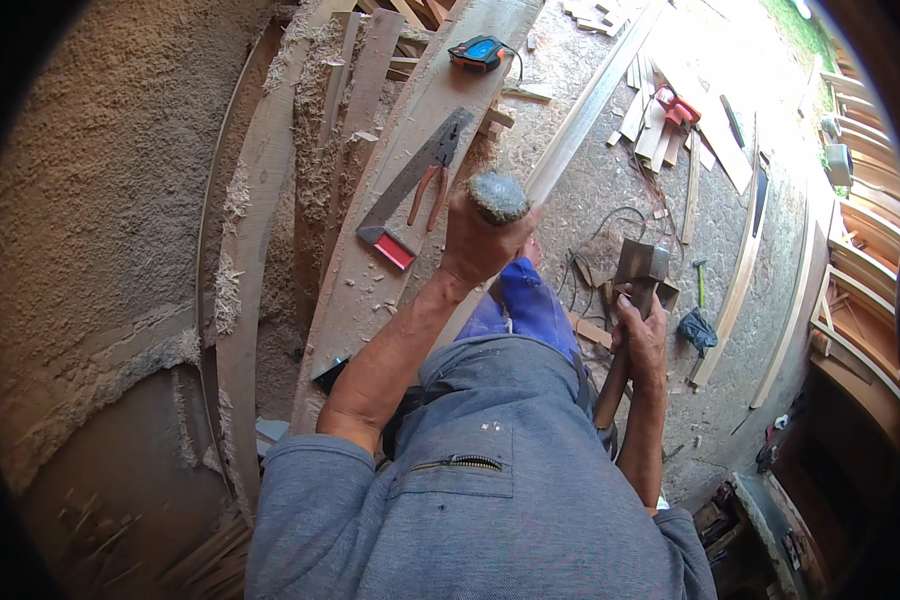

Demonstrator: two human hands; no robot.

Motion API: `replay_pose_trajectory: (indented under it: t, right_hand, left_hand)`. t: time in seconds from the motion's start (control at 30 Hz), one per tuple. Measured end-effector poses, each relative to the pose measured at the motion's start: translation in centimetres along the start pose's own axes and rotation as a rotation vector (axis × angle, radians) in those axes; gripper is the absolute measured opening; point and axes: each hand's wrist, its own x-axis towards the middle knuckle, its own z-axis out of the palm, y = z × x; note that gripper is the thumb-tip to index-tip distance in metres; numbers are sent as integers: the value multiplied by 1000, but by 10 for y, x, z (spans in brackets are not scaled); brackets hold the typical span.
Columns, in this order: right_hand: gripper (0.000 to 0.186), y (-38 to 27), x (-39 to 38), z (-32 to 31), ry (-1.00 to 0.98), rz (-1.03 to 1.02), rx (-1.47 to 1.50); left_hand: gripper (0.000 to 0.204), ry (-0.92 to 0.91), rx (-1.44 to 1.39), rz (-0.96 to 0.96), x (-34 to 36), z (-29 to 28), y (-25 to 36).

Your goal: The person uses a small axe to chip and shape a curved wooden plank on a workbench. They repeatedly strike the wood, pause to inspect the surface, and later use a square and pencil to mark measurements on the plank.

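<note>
My left hand (482, 240) is wrapped round a rounded grey stone (498, 197), whose rough top faces up. My right hand (642, 340) is closed on an adze (642, 264) close below its wide metal head, and the wooden handle runs down beside my hip. The stone and the adze are apart, one on each side of my legs. Left of my left hand, a metal try square (415, 175) with a red-faced stock and pliers (428, 198) with orange-brown handles lie on a long plank (370, 262).
A blue and black tape measure (480, 53) sits at the plank's far end. Rough boards (245, 250) with shavings lean by the earthen wall (110, 200). Right, the floor holds a red power tool (677, 108), cords, wood strips (735, 290) and a dark plastic bag (697, 331).
</note>
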Motion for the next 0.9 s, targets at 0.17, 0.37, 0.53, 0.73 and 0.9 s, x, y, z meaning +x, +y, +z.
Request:
replay_pose_trajectory:
  t: [0.17,0.37,0.53,0.73,0.9]
  right_hand:
    - [32,-12,-7,5,-12,-54,-116]
    - [48,-98,-49,45,-175,-652,-663]
    - [35,-143,-76,93,-523,-915,-1137]
    - [21,-123,-45,109,-599,-706,-1058]
    - [34,-111,-36,93,-258,-601,-690]
  left_hand:
    - [17,72,-266,-183,-63,-13,38]
    - [19,63,-447,-282,-103,-8,21]
    - [19,82,-738,-459,-137,-3,-15]
    - [26,-130,-511,-457,-90,-35,9]
    - [21,-11,-608,-231,-126,-21,50]
